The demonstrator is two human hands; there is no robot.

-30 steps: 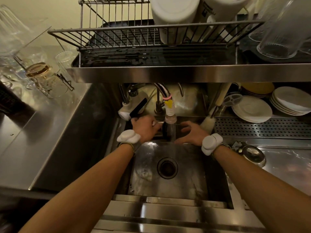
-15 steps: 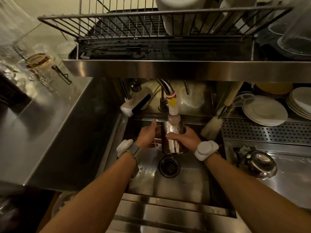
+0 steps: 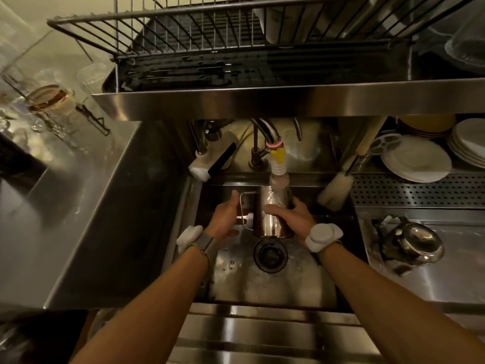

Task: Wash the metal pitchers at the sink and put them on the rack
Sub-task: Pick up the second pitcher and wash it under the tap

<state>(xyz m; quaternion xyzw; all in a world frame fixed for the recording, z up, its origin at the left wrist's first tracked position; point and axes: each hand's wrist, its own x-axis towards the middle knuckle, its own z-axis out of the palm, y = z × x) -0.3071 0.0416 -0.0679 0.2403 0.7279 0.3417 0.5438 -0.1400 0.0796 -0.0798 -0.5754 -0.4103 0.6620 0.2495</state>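
A shiny metal pitcher (image 3: 273, 222) stands upright in the air over the sink (image 3: 262, 285), its mouth right under the faucet nozzle (image 3: 278, 166). My right hand (image 3: 291, 214) wraps around the pitcher's body from the right. My left hand (image 3: 224, 219) is at the wire handle on the pitcher's left side, thumb against the handle and fingers pointing up behind it. The wire dish rack (image 3: 210, 30) sits on the steel shelf above the sink. Another metal vessel (image 3: 414, 243) lies on its side on the right drainboard.
The drain (image 3: 270, 254) is just below the pitcher. A white brush (image 3: 336, 190) leans at the sink's back right corner. Stacked white plates (image 3: 417, 158) are at the far right under the shelf. Glassware (image 3: 49, 101) stands on the left counter.
Both hands were low at the back of the sink a second ago. They have since lifted the pitcher up under the faucet nozzle, and my left hand has moved onto the handle.
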